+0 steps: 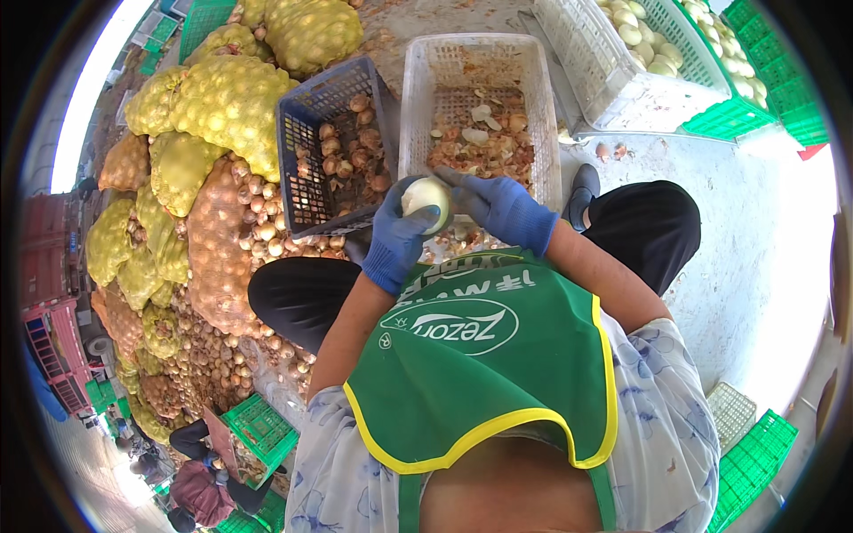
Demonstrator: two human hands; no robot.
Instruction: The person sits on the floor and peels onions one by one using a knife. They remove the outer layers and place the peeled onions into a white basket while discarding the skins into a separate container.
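My left hand (392, 234), in a blue work glove, holds a peeled white onion (425, 198) in front of my green apron (480, 373). The glove's thumb lies across the onion's near side. My right hand (506, 208), gloved alike, is at the onion's right side with its fingers bent towards it. Whether those fingers grip anything is hidden. Beyond the hands stands a white plastic crate (548, 126) with onion skins and a few pale peeled pieces in it. To its left, a dark blue crate (290, 156) holds several unpeeled onions (360, 158).
Yellow mesh sacks of onions (230, 110) and an orange mesh sack (216, 253) are piled on the left, with loose onions (206, 363) around them. A white crate of peeled onions (640, 100) stands at the upper right. Another person (200, 490) is at the lower left, beside a green crate (261, 430).
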